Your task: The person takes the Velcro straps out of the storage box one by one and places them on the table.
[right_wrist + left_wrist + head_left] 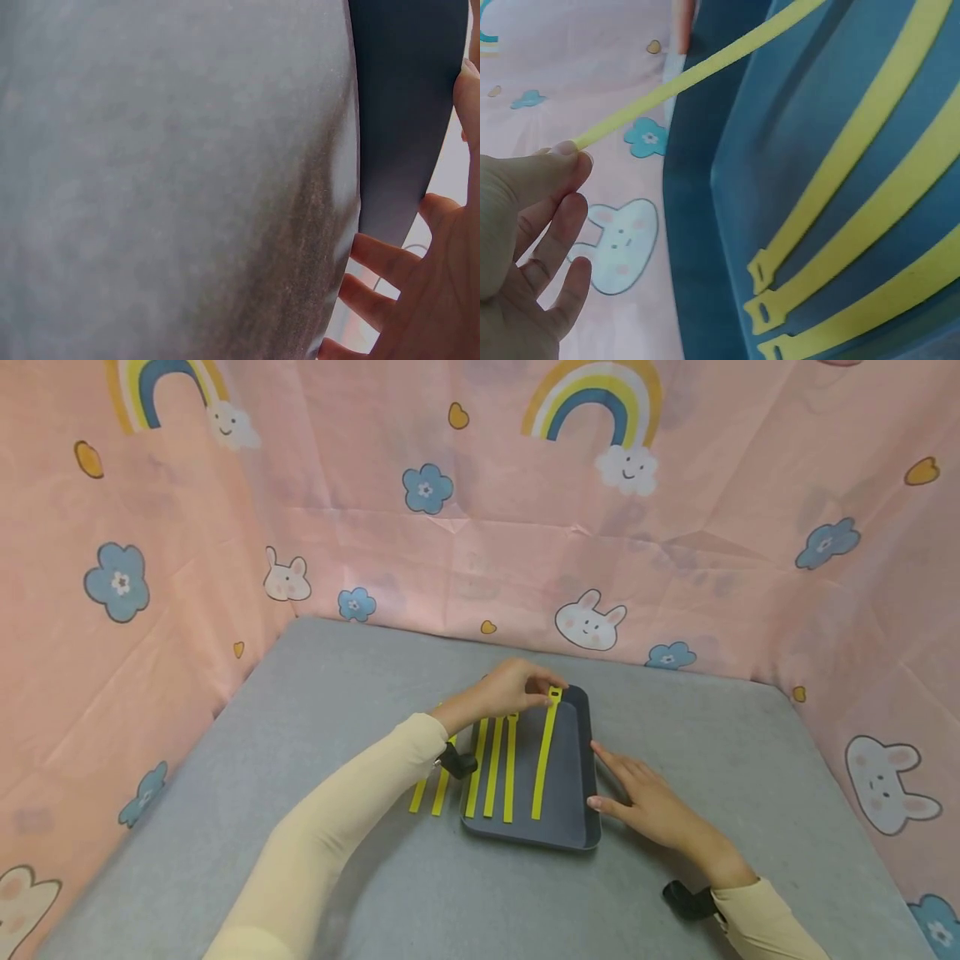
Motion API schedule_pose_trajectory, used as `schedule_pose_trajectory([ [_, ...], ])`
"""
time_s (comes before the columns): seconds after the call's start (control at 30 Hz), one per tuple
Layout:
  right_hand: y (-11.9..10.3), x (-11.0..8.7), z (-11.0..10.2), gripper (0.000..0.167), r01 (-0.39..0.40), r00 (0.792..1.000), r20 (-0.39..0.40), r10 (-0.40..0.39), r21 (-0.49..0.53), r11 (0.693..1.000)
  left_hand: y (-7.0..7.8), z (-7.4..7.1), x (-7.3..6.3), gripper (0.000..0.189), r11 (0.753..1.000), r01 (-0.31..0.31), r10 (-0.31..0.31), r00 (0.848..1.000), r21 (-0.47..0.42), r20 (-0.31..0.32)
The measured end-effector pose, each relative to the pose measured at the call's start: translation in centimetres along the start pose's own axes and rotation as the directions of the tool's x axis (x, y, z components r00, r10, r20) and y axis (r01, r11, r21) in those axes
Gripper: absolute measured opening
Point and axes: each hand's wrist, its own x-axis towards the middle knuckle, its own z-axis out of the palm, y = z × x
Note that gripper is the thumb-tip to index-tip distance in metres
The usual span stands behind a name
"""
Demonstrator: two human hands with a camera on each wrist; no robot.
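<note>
My left hand point(517, 687) pinches the slotted-head end of a yellow cable tie point(545, 756) at the far side of a dark grey tray point(568, 832). In the left wrist view, thumb and index finger grip the tie point(697, 73) while the other fingers of that hand point(536, 232) are loosely bent. The tie slants over the tray's inside. Three more yellow ties point(509, 777) lie side by side in the tray's left part. My right hand point(651, 797) touches the tray's right side with spread fingers; the right wrist view shows this hand point(431, 277) against the tray wall point(405, 105).
Two yellow ties point(441, 793) lie on the grey table point(360, 877) left of the tray, partly hidden by my left forearm. A pink printed cloth point(480, 552) stands around the table's back and sides.
</note>
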Motion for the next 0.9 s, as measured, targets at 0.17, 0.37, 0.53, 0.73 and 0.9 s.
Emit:
schedule_pose_trajectory([
  [0.17, 0.1, 0.0, 0.1, 0.082, -0.006, 1.000, 0.001, 0.006, -0.005, 1.000, 0.7, -0.6, 0.0, 0.033, 0.999, -0.029, 0.028, 0.999, -0.025, -0.019],
  [0.37, 0.1, -0.1, 0.1, 0.082, -0.013, 1.000, 0.006, 0.013, 0.003, 1.000, 1.9, -1.3, -0.2, 0.034, 0.995, -0.059, 0.058, 0.998, -0.074, -0.021],
  [0.53, 0.1, -0.1, 0.1, 0.082, -0.001, 1.000, 0.004, 0.001, -0.002, 1.000, 3.0, -2.1, -0.3, 0.034, 0.991, -0.101, 0.099, 0.995, -0.089, -0.023],
  [0.73, 0.1, 0.0, 0.1, 0.082, 0.005, 1.000, 0.003, -0.005, 0.003, 1.000, 4.0, -3.1, -0.8, 0.034, 0.984, -0.151, 0.147, 0.988, -0.094, -0.051],
  [0.9, -0.1, 0.0, 0.0, 0.082, -0.003, 1.000, 0.004, 0.003, -0.003, 1.000, 4.4, -3.9, -1.2, 0.034, 0.982, -0.144, 0.137, 0.988, -0.125, -0.065],
])
